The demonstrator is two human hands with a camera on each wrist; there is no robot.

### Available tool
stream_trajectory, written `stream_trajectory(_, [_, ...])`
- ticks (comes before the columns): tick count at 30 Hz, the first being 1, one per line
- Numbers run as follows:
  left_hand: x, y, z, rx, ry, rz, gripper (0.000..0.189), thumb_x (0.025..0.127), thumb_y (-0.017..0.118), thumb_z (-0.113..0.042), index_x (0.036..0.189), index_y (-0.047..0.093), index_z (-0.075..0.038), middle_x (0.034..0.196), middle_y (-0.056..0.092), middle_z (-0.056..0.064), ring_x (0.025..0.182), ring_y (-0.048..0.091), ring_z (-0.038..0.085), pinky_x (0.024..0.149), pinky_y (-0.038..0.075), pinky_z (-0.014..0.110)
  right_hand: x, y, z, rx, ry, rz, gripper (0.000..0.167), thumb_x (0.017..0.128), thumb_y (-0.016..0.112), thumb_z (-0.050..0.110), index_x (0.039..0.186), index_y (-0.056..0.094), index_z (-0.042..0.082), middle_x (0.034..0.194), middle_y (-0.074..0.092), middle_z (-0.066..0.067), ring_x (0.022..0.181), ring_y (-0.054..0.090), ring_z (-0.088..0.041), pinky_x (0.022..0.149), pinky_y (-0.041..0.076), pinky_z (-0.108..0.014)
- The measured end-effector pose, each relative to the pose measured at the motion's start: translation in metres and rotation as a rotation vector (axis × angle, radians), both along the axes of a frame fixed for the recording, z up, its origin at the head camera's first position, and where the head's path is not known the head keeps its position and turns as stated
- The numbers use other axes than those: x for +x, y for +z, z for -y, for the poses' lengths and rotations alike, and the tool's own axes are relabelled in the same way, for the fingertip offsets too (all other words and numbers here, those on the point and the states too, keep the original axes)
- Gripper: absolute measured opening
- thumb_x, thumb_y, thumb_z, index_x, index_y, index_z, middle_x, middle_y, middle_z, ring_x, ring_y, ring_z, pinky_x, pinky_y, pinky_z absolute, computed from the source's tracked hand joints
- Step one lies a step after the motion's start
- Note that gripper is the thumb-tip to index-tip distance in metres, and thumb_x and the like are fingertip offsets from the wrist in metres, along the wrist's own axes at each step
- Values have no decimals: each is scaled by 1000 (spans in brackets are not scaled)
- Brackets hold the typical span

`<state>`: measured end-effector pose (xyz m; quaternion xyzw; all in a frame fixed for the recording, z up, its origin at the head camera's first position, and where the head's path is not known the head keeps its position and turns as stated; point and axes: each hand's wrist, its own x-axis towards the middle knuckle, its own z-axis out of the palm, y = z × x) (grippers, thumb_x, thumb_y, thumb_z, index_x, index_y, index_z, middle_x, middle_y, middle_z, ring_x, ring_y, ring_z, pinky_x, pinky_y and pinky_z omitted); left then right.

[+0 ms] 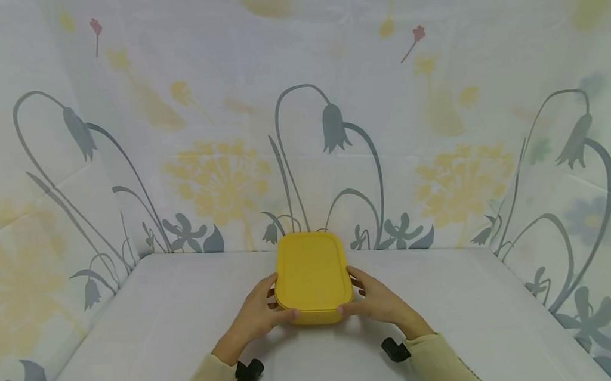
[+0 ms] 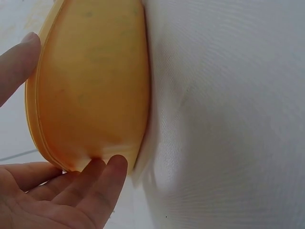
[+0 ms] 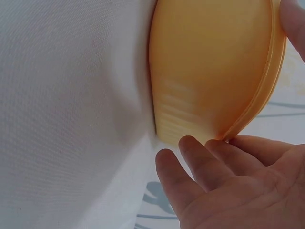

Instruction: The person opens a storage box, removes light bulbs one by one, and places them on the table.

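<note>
A yellow lidded box [image 1: 313, 270] with rounded corners rests on the white table, its lid on top. My left hand [image 1: 258, 308] grips its left side, thumb at the near left corner by the lid's rim. On the opposite side my right hand [image 1: 375, 297] holds it the same way, thumb at the near right corner. In the left wrist view, the left fingers [image 2: 107, 183] touch the box's wall [image 2: 95, 86]. The right wrist view shows the right fingers [image 3: 200, 162] at the wall [image 3: 209, 67], the lowest fingertip seeming slightly apart from it. The box's contents are hidden.
The white-covered table [image 1: 185, 307] spreads around the box. Behind it and at both sides stands a flower-printed cloth wall [image 1: 304, 172], close to the box's far edge. A black wrist device [image 1: 250, 372] sits at the left cuff and another black device [image 1: 396, 349] at the right.
</note>
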<state>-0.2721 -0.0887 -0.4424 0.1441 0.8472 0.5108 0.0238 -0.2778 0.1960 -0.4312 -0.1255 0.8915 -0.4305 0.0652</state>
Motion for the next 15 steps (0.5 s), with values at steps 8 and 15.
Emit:
stream_trajectory(8, [1,1,1,-11,-5,-28,100,70,85,-37,148,31,-7,147,36,12,123,49,31,96,47,41,1,1,0,-5,-1,-11,101,71,80,44,150,27,10,152,31,-11,133,38,-38,103,37,-53])
stream_trajectory(15, [0,0,1,-22,-4,-32,101,69,85,-38,148,30,-7,148,35,12,124,47,31,96,47,41,0,-2,0,1,0,-8,100,72,80,45,150,27,10,152,32,-11,132,39,-38,103,37,-53])
